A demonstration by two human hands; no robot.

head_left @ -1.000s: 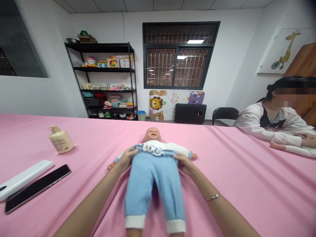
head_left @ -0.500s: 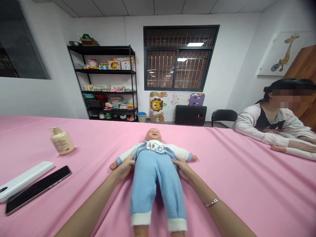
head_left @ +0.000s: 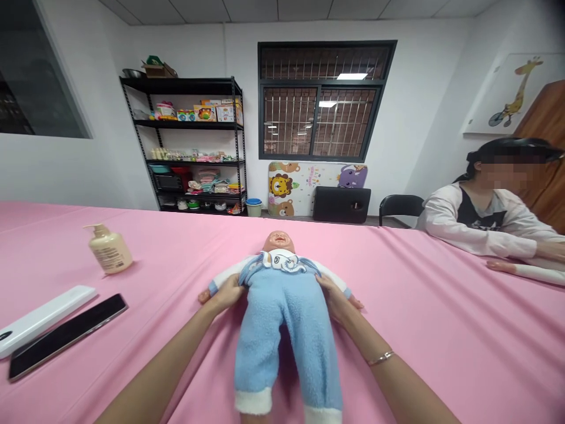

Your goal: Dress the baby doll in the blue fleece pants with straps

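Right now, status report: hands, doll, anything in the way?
Left hand, right hand: grip on blue clothing at waist. Doll on its back. Pump bottle, phone off left, clear of hands.

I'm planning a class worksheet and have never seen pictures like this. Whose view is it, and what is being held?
No machine here: a camera worn on someone's head looks forward and down at their bare hands. The left hand and right hand hold blue clothing at either side of a doll's waist. The doll lies face up on pink cloth. Leftward are a pump bottle, a long white object and a black phone.
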